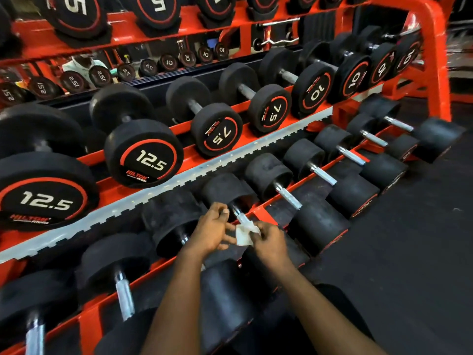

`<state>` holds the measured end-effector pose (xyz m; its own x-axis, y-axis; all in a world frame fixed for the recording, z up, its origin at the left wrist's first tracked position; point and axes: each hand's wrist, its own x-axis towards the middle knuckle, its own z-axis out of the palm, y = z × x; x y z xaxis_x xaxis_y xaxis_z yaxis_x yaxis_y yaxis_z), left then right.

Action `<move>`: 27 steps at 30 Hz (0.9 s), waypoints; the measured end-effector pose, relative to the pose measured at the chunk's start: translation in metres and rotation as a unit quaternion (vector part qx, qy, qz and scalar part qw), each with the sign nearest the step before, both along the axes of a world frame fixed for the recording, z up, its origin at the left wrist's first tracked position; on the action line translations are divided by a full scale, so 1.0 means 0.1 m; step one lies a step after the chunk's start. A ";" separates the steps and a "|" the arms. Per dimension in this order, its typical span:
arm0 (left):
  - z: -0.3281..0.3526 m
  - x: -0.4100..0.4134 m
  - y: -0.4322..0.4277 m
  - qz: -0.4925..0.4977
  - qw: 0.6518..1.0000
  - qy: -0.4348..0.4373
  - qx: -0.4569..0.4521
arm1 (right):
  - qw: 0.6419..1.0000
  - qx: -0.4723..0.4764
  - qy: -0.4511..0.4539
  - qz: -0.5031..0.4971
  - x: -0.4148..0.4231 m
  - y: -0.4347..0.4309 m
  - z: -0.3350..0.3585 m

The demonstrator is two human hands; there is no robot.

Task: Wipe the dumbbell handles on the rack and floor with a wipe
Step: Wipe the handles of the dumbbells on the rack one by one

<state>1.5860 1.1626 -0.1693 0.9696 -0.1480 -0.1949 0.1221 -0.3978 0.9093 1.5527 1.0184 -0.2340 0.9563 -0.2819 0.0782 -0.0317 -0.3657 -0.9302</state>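
1. The right hand [268,242] has its grip clenched on a white wipe [244,235], pinched at the fingertips.
2. The left hand [212,226] is just beside it, fingers loosely bent and reaching the wipe's left edge. I cannot tell whether they pinch it or only touch it.
3. The wipe sits against the near part of a steel handle [239,216]. That handle belongs to a dumbbell [225,190] on the lowest shelf of the red rack [435,60].
4. The handle's long axis runs away from the person and slightly left, from the near head under the right wrist to the far head. The bare metal shows just beyond the wipe, towards the far head.
5. The wiping stroke should probably follow that axis. The right hand is better placed, since it carries the wipe.
6. The neighbouring handle [290,198] to the right lies parallel and near, a likely next one.
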 end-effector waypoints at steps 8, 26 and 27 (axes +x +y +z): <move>-0.40 1.23 0.41 -0.130 0.917 -0.244 0.287 | 0.961 -0.132 0.170 -0.172 1.06 0.08 -0.10; -0.76 1.71 0.54 -0.281 0.798 -0.257 0.467 | 0.890 -0.416 0.184 -0.028 1.15 0.46 -0.52; -0.75 1.70 0.54 -0.281 0.797 -0.256 0.469 | 0.881 -0.427 0.201 -0.012 1.07 0.40 -0.52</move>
